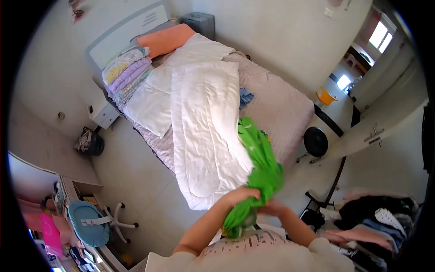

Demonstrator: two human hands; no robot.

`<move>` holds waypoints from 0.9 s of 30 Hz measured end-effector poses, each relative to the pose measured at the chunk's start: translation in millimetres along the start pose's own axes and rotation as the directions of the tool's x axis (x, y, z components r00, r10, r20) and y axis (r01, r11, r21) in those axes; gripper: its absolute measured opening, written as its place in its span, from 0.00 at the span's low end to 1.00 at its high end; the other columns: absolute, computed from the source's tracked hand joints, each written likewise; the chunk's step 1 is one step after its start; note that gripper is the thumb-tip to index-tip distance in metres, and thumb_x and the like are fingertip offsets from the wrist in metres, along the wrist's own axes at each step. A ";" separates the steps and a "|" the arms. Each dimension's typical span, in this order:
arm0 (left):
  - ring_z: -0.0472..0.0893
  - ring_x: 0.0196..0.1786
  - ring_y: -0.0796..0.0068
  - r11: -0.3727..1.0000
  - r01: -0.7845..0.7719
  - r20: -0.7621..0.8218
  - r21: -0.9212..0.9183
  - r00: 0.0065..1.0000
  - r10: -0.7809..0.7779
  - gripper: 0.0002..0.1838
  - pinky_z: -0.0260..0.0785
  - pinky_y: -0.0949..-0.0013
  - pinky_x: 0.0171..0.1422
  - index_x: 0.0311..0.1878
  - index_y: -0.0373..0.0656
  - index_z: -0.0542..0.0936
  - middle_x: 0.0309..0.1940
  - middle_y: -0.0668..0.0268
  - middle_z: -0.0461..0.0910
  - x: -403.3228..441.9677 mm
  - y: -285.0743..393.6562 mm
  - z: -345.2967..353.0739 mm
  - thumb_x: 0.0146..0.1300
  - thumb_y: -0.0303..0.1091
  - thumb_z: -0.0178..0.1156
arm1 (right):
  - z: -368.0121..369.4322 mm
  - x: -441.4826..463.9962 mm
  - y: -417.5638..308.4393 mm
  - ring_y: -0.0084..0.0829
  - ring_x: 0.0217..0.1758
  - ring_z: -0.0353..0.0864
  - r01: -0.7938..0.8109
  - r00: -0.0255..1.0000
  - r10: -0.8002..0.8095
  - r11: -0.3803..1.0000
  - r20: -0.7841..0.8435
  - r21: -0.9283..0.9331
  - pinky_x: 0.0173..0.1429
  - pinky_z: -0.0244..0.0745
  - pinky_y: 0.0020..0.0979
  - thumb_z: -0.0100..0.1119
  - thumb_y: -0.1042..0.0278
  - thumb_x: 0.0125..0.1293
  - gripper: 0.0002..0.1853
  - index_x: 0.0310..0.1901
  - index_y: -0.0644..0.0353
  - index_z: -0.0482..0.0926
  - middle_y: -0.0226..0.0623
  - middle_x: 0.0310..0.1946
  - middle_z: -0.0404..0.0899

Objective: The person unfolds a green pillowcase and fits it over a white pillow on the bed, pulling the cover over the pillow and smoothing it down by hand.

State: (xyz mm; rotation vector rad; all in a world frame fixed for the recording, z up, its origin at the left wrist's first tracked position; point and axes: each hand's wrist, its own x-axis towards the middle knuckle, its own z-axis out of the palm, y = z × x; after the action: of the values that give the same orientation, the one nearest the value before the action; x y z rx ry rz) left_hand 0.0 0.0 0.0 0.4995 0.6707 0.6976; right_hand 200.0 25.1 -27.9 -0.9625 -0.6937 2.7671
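Note:
A bunched green cloth (262,156) with small printed patches stretches from the bed's foot down to my chest; its exact kind is unclear. My left hand (244,195) is closed around its lower part. Close beside it, my right hand (272,207) grips the cloth from the other side, its fingers partly hidden by the folds. The far end of the cloth rests along the edge of a white quilt (206,122), which lies spread over the bed (283,102) and hangs over its near edge.
An orange pillow (167,40) and folded bedding (129,72) lie at the headboard. A blue chair (90,222) stands at left, a black stool (315,141) at right. Clothes (376,222) are piled at lower right. A small blue cloth (245,97) lies on the bed.

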 end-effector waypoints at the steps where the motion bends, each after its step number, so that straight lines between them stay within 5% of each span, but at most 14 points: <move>1: 0.77 0.52 0.70 0.969 0.079 0.003 0.235 0.997 -0.083 0.25 0.67 0.68 0.61 0.57 0.39 0.76 0.48 0.58 0.80 -0.8 7.0 17.8 0.54 0.32 0.62 | -78.8 17.2 5.0 0.37 0.68 0.65 0.219 0.973 -0.211 0.971 0.091 -0.092 0.69 0.64 0.43 0.61 0.55 0.64 0.36 0.71 0.51 0.58 0.38 0.70 0.60; 5: 0.78 0.49 0.70 0.781 0.003 0.123 0.625 0.987 -0.102 0.26 0.69 0.69 0.55 0.53 0.38 0.79 0.46 0.62 0.82 -24.7 -50.2 52.2 0.51 0.41 0.66 | -75.8 -3.5 -4.5 0.39 0.70 0.63 0.343 0.939 -0.338 0.935 -0.068 0.094 0.71 0.60 0.46 0.57 0.52 0.66 0.36 0.72 0.53 0.57 0.43 0.68 0.62; 9: 0.71 0.63 0.64 0.968 0.032 -0.230 0.250 0.973 0.028 0.43 0.63 0.67 0.66 0.71 0.43 0.60 0.62 0.54 0.71 -28.4 -64.2 35.9 0.55 0.43 0.68 | -46.9 -28.3 -73.2 0.39 0.69 0.65 0.245 0.938 -0.257 0.966 -0.233 -0.082 0.69 0.61 0.45 0.56 0.51 0.65 0.36 0.71 0.56 0.59 0.47 0.66 0.65; 10: 0.62 0.70 0.58 0.907 -0.276 -0.134 0.318 0.934 0.332 0.53 0.58 0.63 0.70 0.76 0.46 0.47 0.71 0.52 0.56 -25.0 -74.7 17.4 0.55 0.49 0.68 | -30.2 -35.3 -81.2 0.39 0.69 0.65 0.122 0.943 -0.172 0.975 -0.286 -0.185 0.69 0.62 0.45 0.56 0.51 0.65 0.36 0.71 0.56 0.59 0.48 0.65 0.66; 12: 0.55 0.74 0.50 0.936 -0.350 -0.109 -0.042 0.933 0.344 0.57 0.48 0.49 0.76 0.76 0.47 0.45 0.75 0.51 0.47 -43.5 -54.8 11.5 0.54 0.72 0.56 | 22.0 -47.6 -81.9 0.39 0.68 0.66 -0.239 0.938 0.095 0.873 -0.332 -0.425 0.68 0.63 0.45 0.56 0.51 0.65 0.36 0.70 0.58 0.60 0.51 0.64 0.68; 13: 0.60 0.71 0.49 0.858 -0.426 -0.146 -0.287 0.905 0.400 0.57 0.50 0.46 0.75 0.75 0.45 0.51 0.73 0.50 0.53 -54.8 -38.3 21.2 0.54 0.81 0.43 | 44.3 -53.9 -58.6 0.37 0.65 0.70 0.229 0.970 -0.205 0.580 0.131 -0.782 0.68 0.63 0.38 0.57 0.60 0.64 0.31 0.67 0.62 0.65 0.51 0.61 0.71; 14: 0.64 0.68 0.48 0.829 -0.481 -0.341 -0.286 0.859 0.381 0.58 0.54 0.45 0.73 0.73 0.40 0.56 0.69 0.47 0.60 -59.1 -24.3 27.8 0.54 0.83 0.34 | 42.9 -23.2 -38.9 0.37 0.65 0.69 0.243 0.966 0.003 0.321 0.258 -0.915 0.68 0.62 0.33 0.57 0.64 0.63 0.31 0.67 0.64 0.64 0.50 0.61 0.72; 15: 0.72 0.62 0.47 0.721 -0.457 -0.104 -0.520 0.872 0.478 0.50 0.63 0.47 0.68 0.71 0.35 0.58 0.63 0.45 0.68 -62.8 -2.6 40.4 0.63 0.73 0.40 | 102.9 -40.4 -55.1 0.35 0.66 0.69 0.328 0.866 0.270 0.328 0.421 -0.886 0.69 0.61 0.34 0.57 0.63 0.64 0.31 0.66 0.65 0.65 0.49 0.61 0.73; 18: 0.80 0.52 0.51 0.788 -0.469 -0.397 -0.398 0.863 0.313 0.34 0.73 0.54 0.59 0.65 0.31 0.66 0.57 0.49 0.75 -77.5 -5.7 5.7 0.61 0.42 0.62 | 78.8 -23.6 -19.3 0.36 0.68 0.66 0.234 0.949 0.118 0.351 0.291 -0.907 0.71 0.58 0.34 0.53 0.57 0.68 0.29 0.66 0.62 0.66 0.45 0.65 0.69; 19: 0.80 0.52 0.51 0.787 -0.475 -0.400 -0.393 0.859 0.319 0.34 0.73 0.54 0.59 0.65 0.31 0.66 0.57 0.49 0.75 -87.1 -10.1 5.6 0.61 0.42 0.62 | 71.2 -15.5 -4.4 0.37 0.65 0.69 0.163 0.987 -0.138 0.803 0.086 -0.573 0.69 0.61 0.37 0.49 0.44 0.71 0.30 0.65 0.59 0.68 0.43 0.63 0.71; 20: 0.81 0.51 0.57 0.851 -0.425 -0.229 -0.307 0.901 0.368 0.30 0.74 0.57 0.57 0.63 0.33 0.69 0.55 0.52 0.77 -98.4 -15.7 8.2 0.60 0.36 0.64 | 57.3 -12.3 -0.7 0.37 0.67 0.67 0.230 0.934 -0.218 0.973 0.282 -0.011 0.71 0.58 0.37 0.46 0.44 0.72 0.31 0.67 0.59 0.65 0.42 0.63 0.70; 21: 0.82 0.50 0.63 0.900 -0.385 -0.050 -0.205 0.922 0.384 0.28 0.76 0.61 0.54 0.61 0.34 0.71 0.53 0.55 0.78 -106.3 -17.4 13.9 0.58 0.31 0.65 | 68.7 -19.7 -11.0 0.36 0.68 0.65 0.120 0.841 -0.381 0.825 0.385 0.552 0.73 0.55 0.37 0.44 0.44 0.72 0.32 0.68 0.60 0.62 0.41 0.64 0.69; 23: 0.71 0.62 0.68 0.842 -0.269 0.066 0.467 0.961 0.270 0.36 0.63 0.65 0.66 0.66 0.37 0.67 0.57 0.61 0.75 -119.7 -2.6 36.0 0.55 0.31 0.70 | 76.2 -32.8 -29.9 0.36 0.66 0.67 0.227 0.885 -0.388 0.842 0.258 0.489 0.71 0.58 0.39 0.45 0.46 0.73 0.31 0.68 0.60 0.62 0.40 0.62 0.71; 27: 0.70 0.64 0.66 0.776 -0.149 0.034 0.613 0.986 0.162 0.41 0.61 0.64 0.68 0.69 0.37 0.63 0.62 0.59 0.71 -113.8 -7.6 40.5 0.54 0.38 0.71 | 59.4 -27.6 -47.6 0.35 0.60 0.74 0.544 0.839 -0.545 0.838 -0.009 0.043 0.66 0.67 0.38 0.53 0.52 0.71 0.29 0.68 0.59 0.62 0.40 0.58 0.74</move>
State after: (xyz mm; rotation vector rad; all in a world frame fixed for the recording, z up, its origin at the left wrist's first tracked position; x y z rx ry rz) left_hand -33.9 -94.8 67.2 1.1687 0.8856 0.6291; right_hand 183.9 37.3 50.6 -0.6211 -0.7617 2.2657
